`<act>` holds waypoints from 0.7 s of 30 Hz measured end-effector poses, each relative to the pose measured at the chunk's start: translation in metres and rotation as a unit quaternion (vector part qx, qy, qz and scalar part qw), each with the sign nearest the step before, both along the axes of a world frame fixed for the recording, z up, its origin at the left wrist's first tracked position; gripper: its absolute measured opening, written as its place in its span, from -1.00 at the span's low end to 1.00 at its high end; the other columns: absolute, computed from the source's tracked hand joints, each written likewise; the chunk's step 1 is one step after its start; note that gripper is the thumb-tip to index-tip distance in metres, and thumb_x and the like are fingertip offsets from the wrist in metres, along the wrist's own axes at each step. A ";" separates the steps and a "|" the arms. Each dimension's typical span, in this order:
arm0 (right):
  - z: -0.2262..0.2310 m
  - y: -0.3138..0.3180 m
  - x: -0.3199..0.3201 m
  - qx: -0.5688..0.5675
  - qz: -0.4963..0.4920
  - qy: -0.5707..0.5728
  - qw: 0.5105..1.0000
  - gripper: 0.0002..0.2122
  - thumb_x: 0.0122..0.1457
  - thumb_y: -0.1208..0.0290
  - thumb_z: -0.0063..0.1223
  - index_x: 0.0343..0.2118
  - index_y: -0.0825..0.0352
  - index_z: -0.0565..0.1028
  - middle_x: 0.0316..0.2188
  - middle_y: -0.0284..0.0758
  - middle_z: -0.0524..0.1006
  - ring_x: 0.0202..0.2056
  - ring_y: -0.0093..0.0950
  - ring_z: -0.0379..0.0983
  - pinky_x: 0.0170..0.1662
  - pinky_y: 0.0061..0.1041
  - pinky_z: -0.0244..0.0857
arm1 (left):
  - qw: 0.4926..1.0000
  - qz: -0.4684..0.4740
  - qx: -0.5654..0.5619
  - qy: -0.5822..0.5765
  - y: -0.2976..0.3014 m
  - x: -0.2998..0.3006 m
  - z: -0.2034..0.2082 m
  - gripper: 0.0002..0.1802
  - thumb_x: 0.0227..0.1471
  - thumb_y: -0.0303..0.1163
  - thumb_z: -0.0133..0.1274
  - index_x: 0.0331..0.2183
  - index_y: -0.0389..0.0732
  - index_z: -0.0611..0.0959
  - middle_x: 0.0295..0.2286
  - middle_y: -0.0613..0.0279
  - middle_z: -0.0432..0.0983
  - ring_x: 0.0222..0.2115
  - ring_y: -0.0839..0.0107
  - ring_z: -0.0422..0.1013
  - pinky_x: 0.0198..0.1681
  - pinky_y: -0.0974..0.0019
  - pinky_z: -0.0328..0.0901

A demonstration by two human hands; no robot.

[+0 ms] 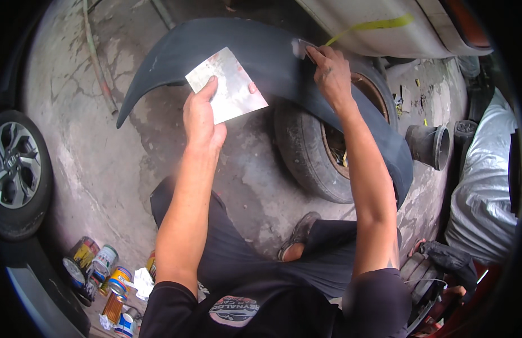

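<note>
My left hand (202,115) grips a square, pale, shiny plate (230,87) by its near left edge, with the thumb on top. Pinkish and white smears mark the plate's face. Beneath it lies a long, curved, dark grey car panel (261,53), like a fender or bumper part. At the panel's far edge, my right hand (331,73) pinches a small flat spreader (311,54), mostly covered by the fingers. A light grey smear (299,48) shows on the panel beside its tip. The panel rests across a worn tire (311,155) with a rusty rim.
A car wheel (16,169) stands at the far left, above several paint cans (106,259). A pale vehicle body part (379,25) with yellow tape is at the far right. A black pipe-like cylinder (427,145) and silver sheeting (483,186) lie to the right. A pole (95,62) lies on the concrete floor.
</note>
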State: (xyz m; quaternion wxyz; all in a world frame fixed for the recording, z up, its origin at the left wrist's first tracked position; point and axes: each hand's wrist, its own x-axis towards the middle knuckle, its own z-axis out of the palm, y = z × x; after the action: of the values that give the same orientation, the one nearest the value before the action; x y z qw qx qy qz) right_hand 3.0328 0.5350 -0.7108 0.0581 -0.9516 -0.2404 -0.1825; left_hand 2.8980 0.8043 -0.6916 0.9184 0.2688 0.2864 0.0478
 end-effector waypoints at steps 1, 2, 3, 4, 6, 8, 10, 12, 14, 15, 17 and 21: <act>-0.002 0.003 -0.009 -0.001 0.006 -0.007 1.000 -0.58 0.09 0.61 0.03 0.01 0.11 0.64 -0.10 -0.33 0.59 -0.08 -0.22 0.48 -0.09 -0.20 0.34 | 1.000 0.003 0.001 0.004 0.001 0.000 0.001 -0.54 0.24 -0.51 0.08 0.12 -0.48 0.46 0.06 -0.05 0.50 0.07 0.12 0.48 0.19 0.06 0.37; -0.003 0.005 -0.019 -0.003 0.011 -0.013 1.000 -0.58 0.08 0.60 0.03 0.01 0.11 0.64 -0.10 -0.33 0.59 -0.07 -0.23 0.47 -0.08 -0.21 0.33 | 1.000 0.006 0.001 0.007 0.001 0.000 0.001 -0.54 0.23 -0.51 0.08 0.12 -0.48 0.46 0.06 -0.05 0.50 0.07 0.12 0.48 0.19 0.06 0.36; -0.001 0.006 -0.029 -0.008 0.019 -0.011 1.000 -0.57 0.08 0.60 0.04 0.01 0.11 0.64 -0.10 -0.34 0.59 -0.07 -0.23 0.47 -0.08 -0.21 0.32 | 1.000 0.008 0.001 0.011 0.001 0.000 0.002 -0.54 0.23 -0.51 0.08 0.12 -0.48 0.46 0.06 -0.05 0.50 0.07 0.12 0.48 0.19 0.06 0.36; 0.001 0.007 -0.038 -0.012 0.029 -0.009 0.999 -0.57 0.07 0.60 0.04 0.02 0.11 0.64 -0.09 -0.34 0.59 -0.07 -0.23 0.47 -0.07 -0.22 0.32 | 1.000 0.011 0.002 0.012 0.002 0.000 0.001 -0.55 0.23 -0.52 0.09 0.11 -0.48 0.46 0.06 -0.05 0.50 0.07 0.12 0.48 0.19 0.06 0.36; 0.008 0.006 -0.050 -0.015 0.040 0.011 0.999 -0.55 0.06 0.60 0.05 0.03 0.11 0.63 -0.08 -0.34 0.59 -0.07 -0.23 0.47 -0.07 -0.22 0.31 | 1.000 0.017 0.005 0.014 0.002 0.001 -0.002 -0.55 0.23 -0.52 0.09 0.11 -0.48 0.46 0.05 -0.05 0.50 0.06 0.12 0.48 0.19 0.06 0.37; 0.017 0.005 -0.054 -0.009 0.044 0.047 0.998 -0.54 0.05 0.61 0.06 0.05 0.11 0.62 -0.08 -0.34 0.58 -0.07 -0.23 0.47 -0.07 -0.23 0.32 | 1.000 0.015 0.012 0.015 0.005 0.001 -0.003 -0.55 0.23 -0.52 0.09 0.11 -0.48 0.46 0.04 -0.05 0.51 0.06 0.13 0.48 0.19 0.06 0.37; 0.017 -0.007 -0.043 0.016 0.010 0.043 0.999 -0.52 0.03 0.63 0.07 0.05 0.12 0.62 -0.07 -0.33 0.58 -0.08 -0.22 0.47 -0.07 -0.22 0.32 | 1.000 0.012 0.013 0.016 0.002 0.001 -0.001 -0.55 0.23 -0.52 0.09 0.11 -0.48 0.46 0.04 -0.04 0.51 0.06 0.13 0.48 0.19 0.06 0.37; 0.015 -0.017 -0.028 0.029 -0.013 0.034 0.999 -0.51 0.02 0.64 0.07 0.06 0.13 0.61 -0.08 -0.32 0.58 -0.09 -0.21 0.47 -0.08 -0.21 0.33 | 1.000 0.012 0.012 0.016 -0.001 0.001 0.001 -0.55 0.24 -0.52 0.09 0.11 -0.48 0.46 0.04 -0.04 0.51 0.06 0.13 0.48 0.19 0.06 0.37; 0.011 -0.024 -0.016 0.030 -0.025 0.019 0.999 -0.51 0.02 0.64 0.07 0.06 0.14 0.61 -0.08 -0.32 0.59 -0.10 -0.20 0.47 -0.08 -0.19 0.34 | 1.000 0.006 0.011 0.008 -0.001 0.001 0.001 -0.55 0.24 -0.52 0.08 0.11 -0.48 0.45 0.03 -0.04 0.50 0.05 0.13 0.48 0.19 0.06 0.38; 0.009 -0.024 -0.011 0.028 -0.024 0.016 0.999 -0.51 0.02 0.64 0.07 0.06 0.14 0.61 -0.08 -0.31 0.58 -0.10 -0.20 0.47 -0.08 -0.19 0.35 | 1.000 0.004 0.011 0.004 -0.001 0.001 0.001 -0.56 0.24 -0.52 0.08 0.11 -0.48 0.45 0.03 -0.04 0.50 0.05 0.13 0.49 0.18 0.06 0.38; 0.004 -0.026 -0.006 0.022 -0.023 0.010 0.999 -0.51 0.02 0.64 0.07 0.07 0.13 0.60 -0.09 -0.31 0.58 -0.12 -0.19 0.48 -0.08 -0.18 0.36 | 1.000 0.004 0.010 0.002 -0.002 0.001 0.000 -0.56 0.24 -0.52 0.07 0.11 -0.49 0.45 0.03 -0.04 0.50 0.05 0.12 0.49 0.18 0.05 0.38; 0.007 -0.018 -0.031 0.016 0.000 0.054 0.998 -0.53 0.03 0.63 0.06 0.03 0.13 0.63 -0.11 -0.32 0.59 -0.12 -0.21 0.48 -0.08 -0.21 0.38 | 1.000 0.011 0.008 0.003 0.001 0.001 -0.001 -0.56 0.24 -0.53 0.07 0.12 -0.49 0.45 0.04 -0.05 0.50 0.06 0.12 0.48 0.18 0.05 0.38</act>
State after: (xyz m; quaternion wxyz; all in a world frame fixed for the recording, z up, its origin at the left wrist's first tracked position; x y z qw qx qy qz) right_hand 3.0017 0.5172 -0.7038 0.0860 -0.9590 -0.2336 -0.1351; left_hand 2.8989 0.8056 -0.6927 0.9149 0.2734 0.2912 0.0591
